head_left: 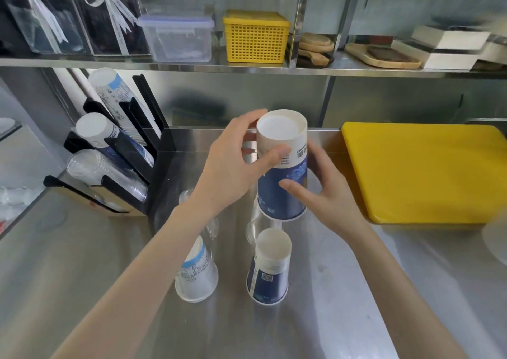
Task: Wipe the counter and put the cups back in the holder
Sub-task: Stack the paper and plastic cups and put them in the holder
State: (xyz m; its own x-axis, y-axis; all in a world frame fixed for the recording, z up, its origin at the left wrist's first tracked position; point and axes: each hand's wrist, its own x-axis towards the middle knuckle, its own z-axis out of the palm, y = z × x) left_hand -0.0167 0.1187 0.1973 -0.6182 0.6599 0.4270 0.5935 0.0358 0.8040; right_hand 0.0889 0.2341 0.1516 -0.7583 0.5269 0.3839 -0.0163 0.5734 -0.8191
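Both hands gripped the inverted blue-and-white paper cup (282,164) above the steel counter (343,290): left hand (233,166) fingers curled round its upper part, right hand (323,191) round its side. The black cup holder (153,128) stood at the left, well apart.

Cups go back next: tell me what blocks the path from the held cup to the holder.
Nothing visible does. Both hands hold the blue cup above bare counter; the holder stands to its left.

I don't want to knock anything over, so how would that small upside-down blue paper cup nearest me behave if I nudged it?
The small blue paper cup looks empty and thin-walled, so probably very light. It stands on its wide rim, so it should resist tipping, but it would likely slide easily on the smooth steel counter.
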